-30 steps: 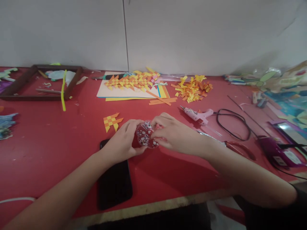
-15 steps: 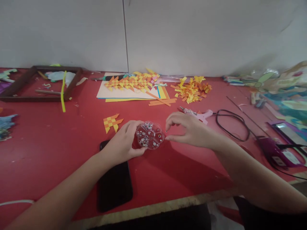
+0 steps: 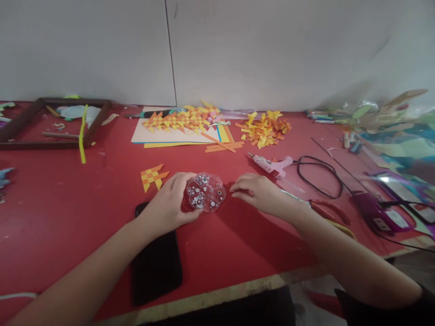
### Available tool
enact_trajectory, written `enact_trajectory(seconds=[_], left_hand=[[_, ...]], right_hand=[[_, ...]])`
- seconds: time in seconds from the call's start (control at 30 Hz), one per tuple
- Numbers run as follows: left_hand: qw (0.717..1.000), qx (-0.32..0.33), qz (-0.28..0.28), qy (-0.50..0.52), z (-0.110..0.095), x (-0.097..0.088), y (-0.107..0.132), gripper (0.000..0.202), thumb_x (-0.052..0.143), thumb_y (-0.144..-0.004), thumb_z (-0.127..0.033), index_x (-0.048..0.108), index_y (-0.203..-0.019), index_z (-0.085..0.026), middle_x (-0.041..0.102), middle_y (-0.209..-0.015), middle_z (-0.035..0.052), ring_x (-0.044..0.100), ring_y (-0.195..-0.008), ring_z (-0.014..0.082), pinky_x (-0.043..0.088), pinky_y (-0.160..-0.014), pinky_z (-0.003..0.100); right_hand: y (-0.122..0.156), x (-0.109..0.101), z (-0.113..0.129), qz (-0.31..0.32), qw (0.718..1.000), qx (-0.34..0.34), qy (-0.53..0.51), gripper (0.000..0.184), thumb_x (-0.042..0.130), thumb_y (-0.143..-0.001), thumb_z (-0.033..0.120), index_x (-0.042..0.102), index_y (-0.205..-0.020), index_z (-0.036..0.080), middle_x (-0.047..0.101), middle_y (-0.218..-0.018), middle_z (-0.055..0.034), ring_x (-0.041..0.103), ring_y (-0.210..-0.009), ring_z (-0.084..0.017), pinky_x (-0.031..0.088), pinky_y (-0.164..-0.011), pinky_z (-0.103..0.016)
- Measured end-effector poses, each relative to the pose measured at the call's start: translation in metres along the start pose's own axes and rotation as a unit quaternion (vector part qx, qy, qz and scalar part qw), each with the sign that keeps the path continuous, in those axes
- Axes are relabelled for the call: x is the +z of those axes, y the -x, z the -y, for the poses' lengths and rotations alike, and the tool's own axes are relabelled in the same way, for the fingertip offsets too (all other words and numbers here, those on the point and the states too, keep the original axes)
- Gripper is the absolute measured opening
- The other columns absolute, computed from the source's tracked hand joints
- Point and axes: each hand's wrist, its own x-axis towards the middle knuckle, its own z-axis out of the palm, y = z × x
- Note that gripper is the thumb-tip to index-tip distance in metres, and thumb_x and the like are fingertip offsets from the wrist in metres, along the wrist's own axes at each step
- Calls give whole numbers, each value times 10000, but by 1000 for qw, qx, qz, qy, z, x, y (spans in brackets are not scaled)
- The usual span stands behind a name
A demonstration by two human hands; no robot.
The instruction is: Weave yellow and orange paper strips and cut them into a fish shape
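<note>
My left hand grips the left side of a clear flower-shaped compartment box, thumb at the front and fingers behind. Small black-and-white googly eyes lie in its compartments, thicker on the left side. Just right of the box is my right hand, its thumb and fingertips drawn together in a pinch. Anything between those fingertips is too small to make out. A woven orange-and-yellow paper fish lies beyond my left hand. Partly under my left wrist rests a black phone.
Behind the hands are woven paper fish on card sheets and a heap of paper strips. A pink glue gun, red-handled pliers and a purple power strip lie right. A brown frame is far left.
My right hand has lowered slightly and its fingers have closed together beside the box. The pliers now show behind my right forearm. The whole view has shifted a little.
</note>
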Motion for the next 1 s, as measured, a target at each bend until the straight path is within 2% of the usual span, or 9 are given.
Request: enact_trajectory(seconds=[0.13,0.2,0.3,0.4,0.6,0.73,0.87,1.0], left_hand=[[1000,2,-1,0,0,0,-1,627,703,-781,-331,366,-1293,-198,559,-1231,148,562,-1176,320,491,-979,490],[1000,4,-1,0,-1,0,-2,628,702,-780,-326,367,-1293,-187,555,-1238,154,559,-1181,318,486,-988,486],[1000,7,-4,-1,-2,0,-3,616,698,-780,-314,372,-1287,-184,555,-1236,153,558,-1177,314,483,-992,481],[1000,10,-6,-2,-3,-1,-4,604,699,-779,-312,378,-1277,-198,562,-1222,142,565,-1162,310,485,-985,478],[1000,8,-10,-5,-1,1,-1,640,711,-768,-317,361,-1293,-206,556,-1229,148,566,-1167,326,491,-974,492],[1000,6,-5,-5,-1,1,-1,645,728,-748,-315,374,-1276,-204,563,-1218,147,569,-1160,331,498,-964,484],[1000,5,-5,-2,-1,0,-2,624,721,-752,-319,384,-1264,-202,567,-1221,143,568,-1160,330,495,-968,479],[1000,5,-2,0,0,1,-2,638,722,-748,-310,378,-1275,-208,563,-1233,140,568,-1162,329,495,-968,477]], right_hand=[[3,-8,2,30,999,-22,-7,289,528,-915,138,706,-1127,222,735,-1032,-57,676,-913,-162,517,-841,-311],[4,-15,5,20,1000,-12,-8,312,499,-923,124,684,-1158,210,743,-1040,-56,680,-924,-164,521,-835,-308],[2,-24,12,-29,999,11,-15,238,501,-940,165,695,-1074,198,753,-995,-48,682,-886,-163,520,-808,-297],[-3,-25,25,-52,998,-19,-15,167,547,-939,205,711,-973,197,733,-933,-40,657,-850,-158,503,-805,-292],[-23,-1,51,-36,991,-128,36,124,651,-881,189,759,-824,212,614,-939,-63,511,-907,-192,418,-820,-323],[-35,12,55,-11,982,-170,76,235,642,-905,232,730,-689,203,547,-819,-41,432,-836,-183,340,-811,-347],[-37,19,52,-38,992,-115,30,199,715,-851,264,744,-660,215,541,-818,-36,409,-830,-184,344,-797,-342],[-31,21,49,-63,995,-75,-9,115,741,-821,253,781,-713,244,582,-943,-57,431,-929,-210,375,-857,-375]])
